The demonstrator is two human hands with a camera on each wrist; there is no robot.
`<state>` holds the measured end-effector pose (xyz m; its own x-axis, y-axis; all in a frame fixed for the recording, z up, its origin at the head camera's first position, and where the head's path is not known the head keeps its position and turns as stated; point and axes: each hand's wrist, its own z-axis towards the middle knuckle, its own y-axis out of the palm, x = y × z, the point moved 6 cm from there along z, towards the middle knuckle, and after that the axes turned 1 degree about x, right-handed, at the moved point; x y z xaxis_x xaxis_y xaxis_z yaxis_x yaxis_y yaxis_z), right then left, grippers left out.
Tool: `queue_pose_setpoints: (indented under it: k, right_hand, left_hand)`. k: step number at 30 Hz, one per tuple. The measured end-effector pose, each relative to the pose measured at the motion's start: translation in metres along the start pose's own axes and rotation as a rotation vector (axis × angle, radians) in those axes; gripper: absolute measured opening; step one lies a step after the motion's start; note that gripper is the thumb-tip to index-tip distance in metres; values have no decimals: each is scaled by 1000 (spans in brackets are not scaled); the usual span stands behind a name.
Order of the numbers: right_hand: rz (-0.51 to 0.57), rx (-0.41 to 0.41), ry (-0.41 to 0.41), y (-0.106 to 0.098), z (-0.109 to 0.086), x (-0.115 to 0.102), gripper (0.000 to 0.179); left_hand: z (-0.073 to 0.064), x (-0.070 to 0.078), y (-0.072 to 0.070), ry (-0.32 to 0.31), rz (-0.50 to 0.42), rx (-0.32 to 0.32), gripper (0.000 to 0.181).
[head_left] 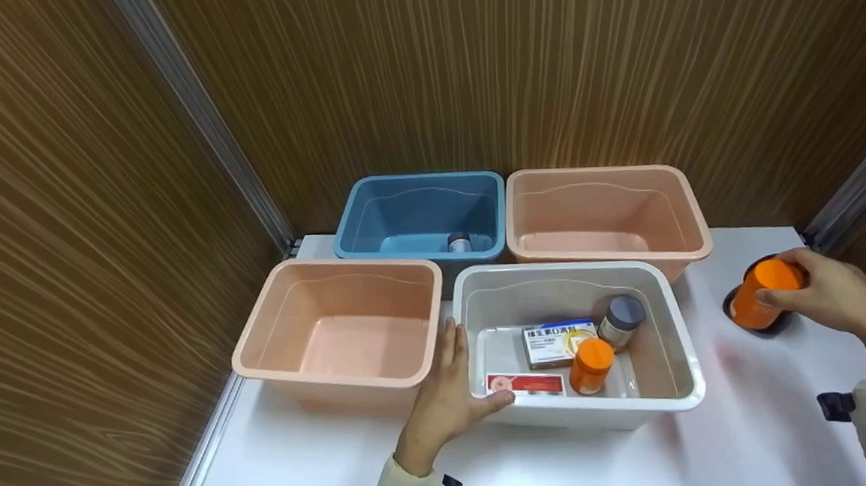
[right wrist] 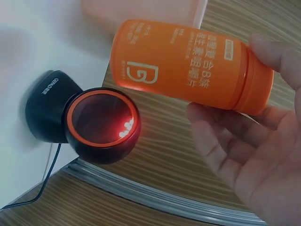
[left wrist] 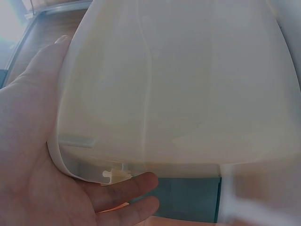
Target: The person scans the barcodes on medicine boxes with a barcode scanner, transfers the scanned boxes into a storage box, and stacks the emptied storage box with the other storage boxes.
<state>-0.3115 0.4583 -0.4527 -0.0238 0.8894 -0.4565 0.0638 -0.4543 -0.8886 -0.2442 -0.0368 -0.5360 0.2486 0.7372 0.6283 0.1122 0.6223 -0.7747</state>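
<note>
At the right side, my right hand grips an orange pill bottle near its cap, thumb on one side and fingers on the other. In the right wrist view the bottle is tilted on its side, its printed label showing. Close by it, a black barcode scanner glows red in its round window. My left hand rests against the near left corner of the white bin, fingers extended along its side and thumb at the front rim. Inside that bin lie another orange bottle, a dark-capped bottle, a white-and-blue box and a red-and-white box.
A pink bin stands left of the white one. Behind are a blue bin, with a small dark-capped bottle inside, and a second pink bin. Wood-patterned walls enclose the white table. The scanner's cable trails away.
</note>
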Motion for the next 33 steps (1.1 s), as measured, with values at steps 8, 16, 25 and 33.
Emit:
queue_pose_setpoints:
  k: [8,16,25,33]
  right_hand:
    - [34,-7,34,1,-3,6,80]
    - [55,-76,1,1,-4,4,57]
    - [62,-75,0,0,-2,5,40]
    - [-4,-9,42,-3,-4,7,51]
  left_hand:
    - [-1,0,0,4,-3,-1,126]
    - [-1,-2,0,-12,-13,-12,127]
    - [-1,-1,0,-12,-22,-7,125]
    - [-1,-2,0,-19,-29,-14,128]
